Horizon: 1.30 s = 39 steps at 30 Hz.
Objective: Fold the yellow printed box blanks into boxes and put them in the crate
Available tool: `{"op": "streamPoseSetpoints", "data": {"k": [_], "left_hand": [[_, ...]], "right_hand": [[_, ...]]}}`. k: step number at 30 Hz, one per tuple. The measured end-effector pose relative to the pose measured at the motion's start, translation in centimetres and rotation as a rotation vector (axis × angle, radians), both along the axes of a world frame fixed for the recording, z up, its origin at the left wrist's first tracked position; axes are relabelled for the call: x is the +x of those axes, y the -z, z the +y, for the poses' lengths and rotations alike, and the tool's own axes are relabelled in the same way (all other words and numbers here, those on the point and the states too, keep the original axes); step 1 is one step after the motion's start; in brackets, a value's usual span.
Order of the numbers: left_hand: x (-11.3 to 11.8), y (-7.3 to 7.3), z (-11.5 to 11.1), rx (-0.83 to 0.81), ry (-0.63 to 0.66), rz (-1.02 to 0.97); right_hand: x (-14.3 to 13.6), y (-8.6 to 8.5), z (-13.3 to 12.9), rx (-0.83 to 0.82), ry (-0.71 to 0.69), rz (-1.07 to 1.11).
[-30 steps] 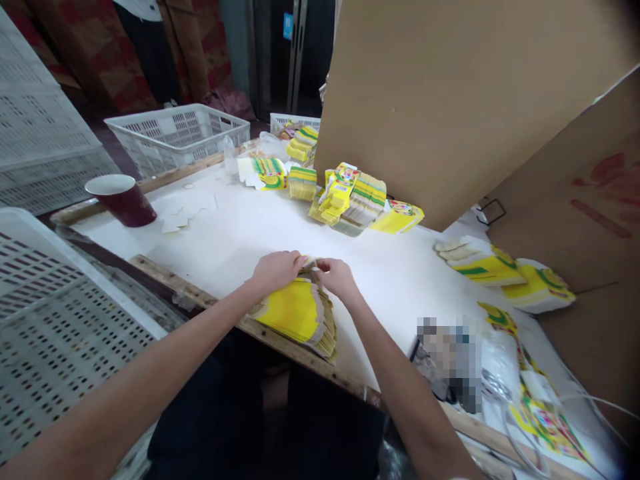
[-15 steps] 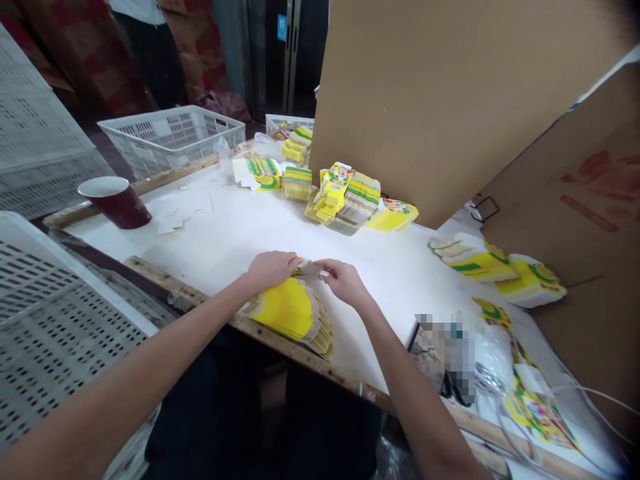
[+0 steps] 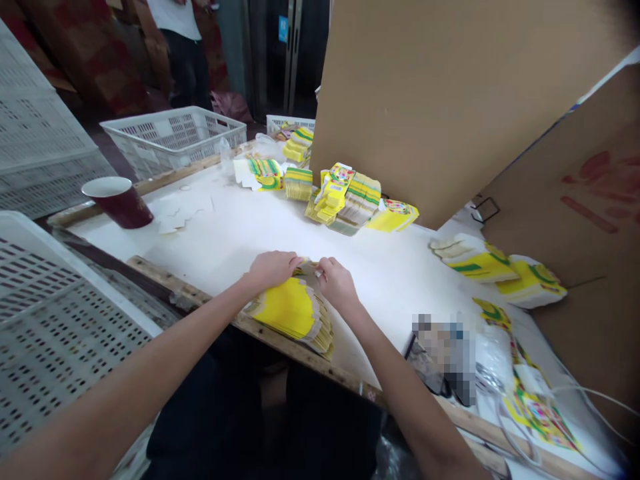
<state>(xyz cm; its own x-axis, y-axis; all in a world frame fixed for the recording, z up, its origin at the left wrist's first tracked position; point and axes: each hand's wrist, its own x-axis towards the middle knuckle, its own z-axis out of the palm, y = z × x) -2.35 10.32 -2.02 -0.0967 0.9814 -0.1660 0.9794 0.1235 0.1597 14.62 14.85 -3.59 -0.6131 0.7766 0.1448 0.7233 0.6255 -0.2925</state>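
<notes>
A fanned stack of flat yellow cardboard cartons [image 3: 285, 310] lies at the table's front edge, its grey-beige edges spread toward the right. My left hand [image 3: 273, 268] is closed over the far end of the stack, fingertips on the uppermost carton. Across from it, my right hand [image 3: 339, 280] pinches that carton's edge, thumb against finger, with a small white bit showing at the fingertips. The fingers partly cover the carton between both hands.
Bundles of printed yellow cartons [image 3: 357, 200] stand along a large cardboard sheet [image 3: 425, 100]. A maroon cup [image 3: 123, 207] and paper scraps [image 3: 183, 212] are at left. White plastic crates [image 3: 55, 333] flank the table; a white cable [image 3: 515, 433] runs at right. A person [image 3: 185, 53] stands behind.
My right hand has shifted slightly left and closer to my left hand. The left hand and stack stay nearly in place. The person in the background has moved to the right.
</notes>
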Motion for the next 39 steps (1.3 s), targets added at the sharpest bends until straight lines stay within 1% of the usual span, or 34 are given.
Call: {"op": "streamPoseSetpoints", "data": {"k": [3, 7, 11, 15, 17, 20, 24, 29, 34, 36, 39], "left_hand": [[0.0, 0.0, 0.0, 0.007, 0.002, 0.008], [0.0, 0.0, 0.0, 0.011, 0.002, 0.015], [0.0, 0.1, -0.1, 0.012, 0.015, 0.015], [0.1, 0.1, -0.2, 0.021, 0.017, 0.019], [0.1, 0.0, -0.3, 0.026, 0.019, 0.017], [0.0, -0.1, -0.2, 0.032, 0.035, 0.004], [-0.2, -0.1, -0.1, 0.026, 0.035, -0.014], [-0.1, 0.0, -0.1, 0.010, -0.012, -0.035], [0.2, -0.1, -0.4, -0.009, -0.059, -0.059], [0.0, -0.1, -0.2, -0.023, -0.071, -0.069], [-0.5, -0.2, 0.4, -0.053, -0.050, -0.094]], "right_hand": [[-0.7, -0.1, 0.2, -0.001, 0.050, -0.012], [-1.2, 0.2, 0.2, -0.015, 0.113, -0.027], [-1.5, 0.5, 0.0, -0.066, 0.164, -0.025], [-2.3, 0.5, 0.0, -0.141, 0.202, 0.041], [-3.0, 0.6, 0.1, -0.210, 0.193, 0.082], [-4.2, 0.9, 0.0, -0.321, 0.132, 0.139], [-5.1, 1.1, -0.1, -0.393, 0.082, 0.164], [-4.1, 0.4, 0.8, -0.415, 0.069, 0.115], [-2.0, -0.3, 2.0, -0.359, 0.088, 0.100], [-1.2, -0.7, 2.1, -0.349, 0.041, 0.110], [0.0, -1.3, 1.9, -0.382, -0.092, 0.106]]}}
